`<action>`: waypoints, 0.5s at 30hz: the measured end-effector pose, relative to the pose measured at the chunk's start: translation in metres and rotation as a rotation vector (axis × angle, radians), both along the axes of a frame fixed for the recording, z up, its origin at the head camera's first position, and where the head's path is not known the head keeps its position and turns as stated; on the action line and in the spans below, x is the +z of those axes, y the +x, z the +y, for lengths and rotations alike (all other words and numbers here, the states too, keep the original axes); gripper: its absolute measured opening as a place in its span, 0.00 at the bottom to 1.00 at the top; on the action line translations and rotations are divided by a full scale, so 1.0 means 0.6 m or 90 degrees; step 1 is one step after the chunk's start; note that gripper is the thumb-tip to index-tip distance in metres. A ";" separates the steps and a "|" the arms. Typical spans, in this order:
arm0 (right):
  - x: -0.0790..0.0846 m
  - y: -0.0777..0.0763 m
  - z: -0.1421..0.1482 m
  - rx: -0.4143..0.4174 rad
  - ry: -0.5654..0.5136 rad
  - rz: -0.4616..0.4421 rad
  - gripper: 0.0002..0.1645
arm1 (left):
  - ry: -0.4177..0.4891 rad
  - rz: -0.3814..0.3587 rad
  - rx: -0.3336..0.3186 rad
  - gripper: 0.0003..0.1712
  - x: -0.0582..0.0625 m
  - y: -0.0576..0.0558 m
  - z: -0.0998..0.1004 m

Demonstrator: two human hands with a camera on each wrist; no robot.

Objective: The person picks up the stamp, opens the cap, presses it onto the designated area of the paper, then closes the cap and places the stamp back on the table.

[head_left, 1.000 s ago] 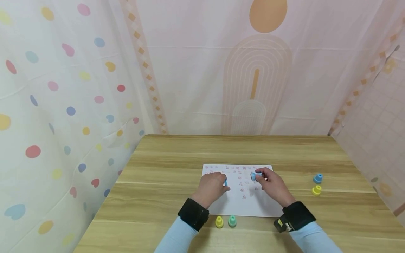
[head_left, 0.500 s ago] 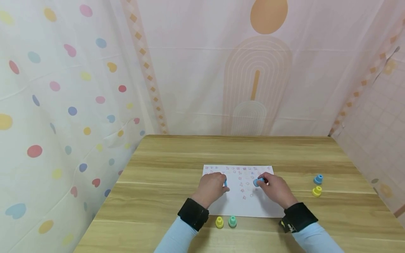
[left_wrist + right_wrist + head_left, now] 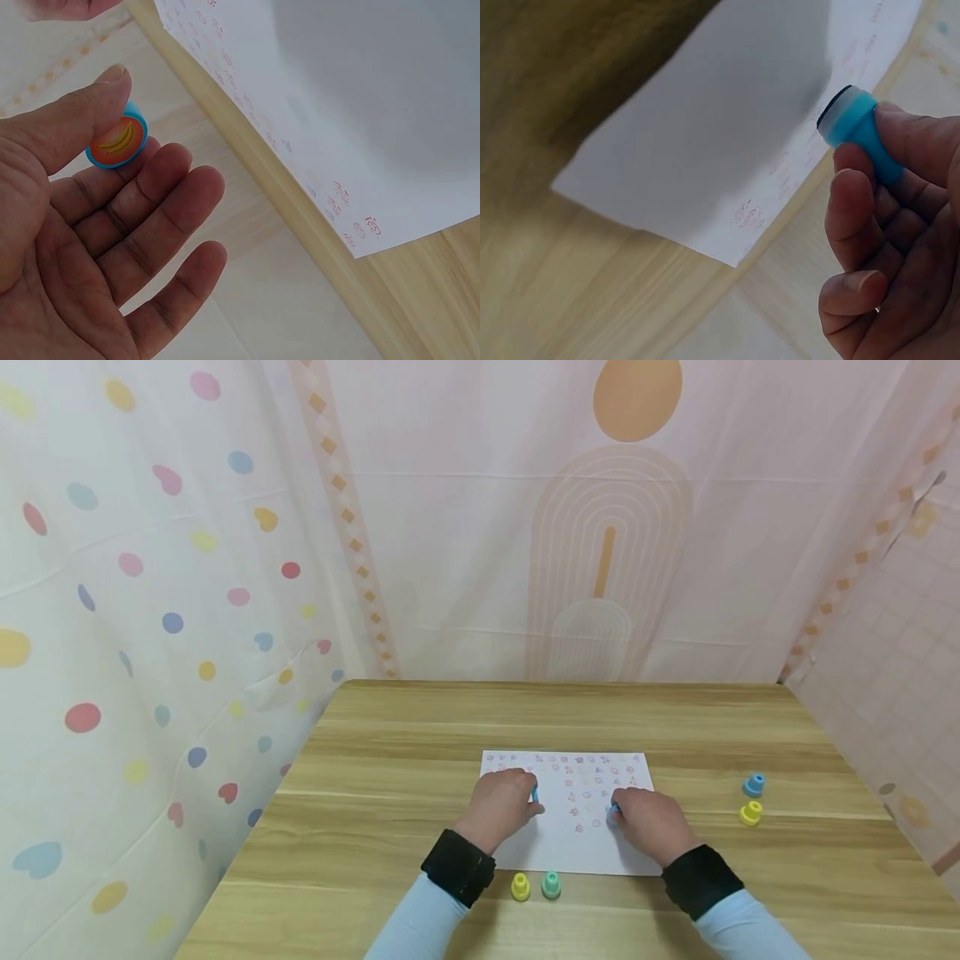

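Blue stamp [image 3: 860, 129] is pinched in the right hand [image 3: 652, 822], over the marked-up paper [image 3: 573, 853]. Left hand [image 3: 498, 808] pinches a blue banana-picture cap [image 3: 120, 142]. Yellow piece [image 3: 521, 887] and green piece [image 3: 551, 886] sit nearby on the table [image 3: 375, 777].

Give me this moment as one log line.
left hand: pinches round blue piece with banana picture | right hand: pinches blue stamp, contact with paper unclear | paper: small marks, several red
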State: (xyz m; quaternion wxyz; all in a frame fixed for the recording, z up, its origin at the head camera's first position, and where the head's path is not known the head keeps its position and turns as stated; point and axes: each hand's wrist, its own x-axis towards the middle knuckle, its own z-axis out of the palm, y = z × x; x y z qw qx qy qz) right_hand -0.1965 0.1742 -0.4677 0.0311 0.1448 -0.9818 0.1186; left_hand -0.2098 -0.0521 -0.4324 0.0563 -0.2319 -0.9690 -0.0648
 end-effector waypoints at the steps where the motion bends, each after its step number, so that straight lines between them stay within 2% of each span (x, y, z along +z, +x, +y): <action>1: -0.002 0.000 -0.001 -0.001 0.003 -0.002 0.06 | -0.001 -0.003 0.001 0.15 0.000 0.000 0.000; 8: -0.009 -0.002 -0.006 -0.003 0.017 -0.020 0.07 | -0.002 -0.017 0.005 0.15 0.000 0.000 -0.001; 15: -0.012 -0.008 -0.007 0.032 0.037 -0.014 0.08 | -0.002 -0.012 0.002 0.14 -0.001 0.000 -0.002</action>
